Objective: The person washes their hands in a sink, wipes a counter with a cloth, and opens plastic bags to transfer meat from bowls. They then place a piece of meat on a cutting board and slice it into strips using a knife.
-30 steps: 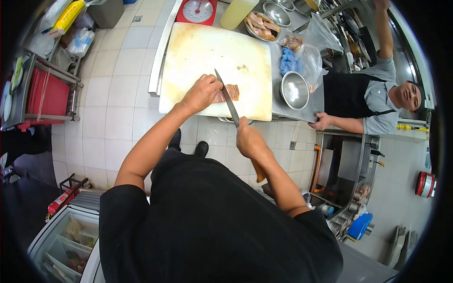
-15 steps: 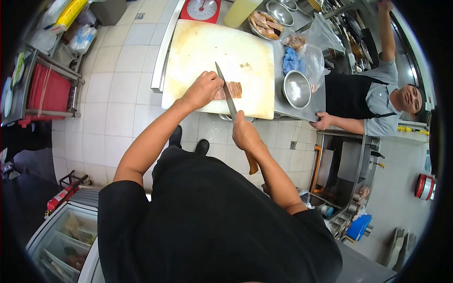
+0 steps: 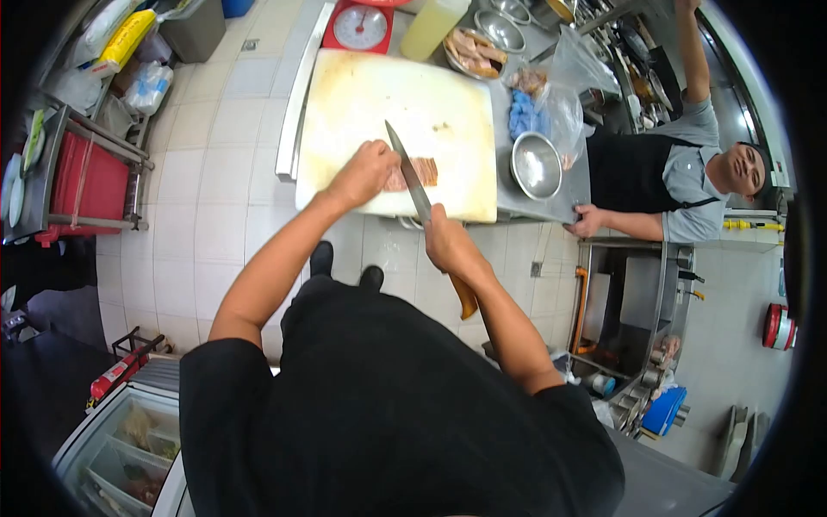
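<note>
A large white cutting board (image 3: 392,95) lies on the counter. Near its front edge is a piece of meat (image 3: 425,171), sliced at its right part. My left hand (image 3: 366,175) presses on the meat's left end with its fingers curled together. My right hand (image 3: 450,241) is wrapped round the handle of a long knife (image 3: 408,169). The blade crosses the meat just right of my left fingers and points away from me. The handle's orange-brown end sticks out below my right hand.
Beyond the board stand a red scale (image 3: 359,28), a bottle of yellowish liquid (image 3: 435,30) and a bowl of meat (image 3: 475,53). To its right are a metal bowl (image 3: 536,167), a blue cloth (image 3: 523,115) and plastic bags (image 3: 564,112). A person (image 3: 680,172) stands at the right, one hand on the counter's corner.
The whole view has shifted slightly. My left hand and the knife blade have moved slightly left along the meat, and more of the meat shows right of the blade.
</note>
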The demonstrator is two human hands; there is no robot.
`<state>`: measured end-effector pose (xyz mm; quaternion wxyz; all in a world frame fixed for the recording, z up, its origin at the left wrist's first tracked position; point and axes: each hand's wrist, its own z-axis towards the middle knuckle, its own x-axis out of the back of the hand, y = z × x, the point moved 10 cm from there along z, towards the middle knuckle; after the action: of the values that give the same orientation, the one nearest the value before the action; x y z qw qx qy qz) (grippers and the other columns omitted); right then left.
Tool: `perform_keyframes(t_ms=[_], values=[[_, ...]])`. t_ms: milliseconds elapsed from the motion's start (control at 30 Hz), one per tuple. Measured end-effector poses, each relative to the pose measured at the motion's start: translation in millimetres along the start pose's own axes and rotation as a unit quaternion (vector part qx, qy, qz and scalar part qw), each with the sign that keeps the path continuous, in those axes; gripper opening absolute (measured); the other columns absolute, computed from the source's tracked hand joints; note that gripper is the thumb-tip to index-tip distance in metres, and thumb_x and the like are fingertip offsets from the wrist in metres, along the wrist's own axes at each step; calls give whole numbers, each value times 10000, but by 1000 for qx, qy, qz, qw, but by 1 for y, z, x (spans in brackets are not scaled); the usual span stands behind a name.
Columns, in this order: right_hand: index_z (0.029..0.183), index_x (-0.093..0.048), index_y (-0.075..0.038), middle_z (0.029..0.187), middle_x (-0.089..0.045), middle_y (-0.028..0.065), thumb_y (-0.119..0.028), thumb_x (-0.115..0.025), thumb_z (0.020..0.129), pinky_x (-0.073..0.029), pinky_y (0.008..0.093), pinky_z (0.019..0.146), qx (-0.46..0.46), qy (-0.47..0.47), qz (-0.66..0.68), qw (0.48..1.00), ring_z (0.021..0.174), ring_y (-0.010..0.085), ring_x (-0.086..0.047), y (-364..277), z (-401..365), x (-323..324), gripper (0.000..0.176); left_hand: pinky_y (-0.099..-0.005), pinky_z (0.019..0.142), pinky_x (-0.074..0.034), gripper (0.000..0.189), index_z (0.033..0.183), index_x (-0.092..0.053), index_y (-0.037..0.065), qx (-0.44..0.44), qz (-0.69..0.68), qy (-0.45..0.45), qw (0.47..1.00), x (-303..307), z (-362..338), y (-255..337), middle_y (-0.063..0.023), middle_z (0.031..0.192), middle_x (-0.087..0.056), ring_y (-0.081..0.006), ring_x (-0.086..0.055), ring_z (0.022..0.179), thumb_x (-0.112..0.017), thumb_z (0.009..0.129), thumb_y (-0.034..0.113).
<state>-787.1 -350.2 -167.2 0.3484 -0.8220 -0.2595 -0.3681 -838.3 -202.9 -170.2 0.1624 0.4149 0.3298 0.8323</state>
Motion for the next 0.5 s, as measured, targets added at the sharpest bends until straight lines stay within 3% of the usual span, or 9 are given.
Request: perform_keyframes(t_ms=[167, 300, 500], values=[[990, -372, 86, 783, -568, 393, 0, -367, 840, -441, 559, 745, -20, -36, -41, 998, 781, 523, -587, -11, -18, 4, 173, -360, 788, -445, 110, 921, -608, 42, 11, 17, 0, 1000, 1, -3, 2, -104, 865, -513, -287, -507, 873, -594, 812, 29], [1013, -364, 81, 798, -568, 402, -8, -360, 849, -448, 552, 747, -10, -6, -15, 1000, 808, 522, -591, -2, -1, -20, 186, -360, 782, -446, 116, 931, -610, 43, 17, 7, -3, 1000, -1, -4, 0, -101, 860, -509, -282, -509, 869, -592, 817, 29], [1018, -383, 83, 842, -572, 402, -16, -361, 858, -446, 552, 770, -29, -21, -18, 999, 836, 521, -590, -5, -7, 5, 189, -360, 779, -446, 112, 932, -604, 34, -4, -8, 11, 1000, 7, -8, 4, -105, 876, -511, -283, -508, 859, -583, 822, 24]])
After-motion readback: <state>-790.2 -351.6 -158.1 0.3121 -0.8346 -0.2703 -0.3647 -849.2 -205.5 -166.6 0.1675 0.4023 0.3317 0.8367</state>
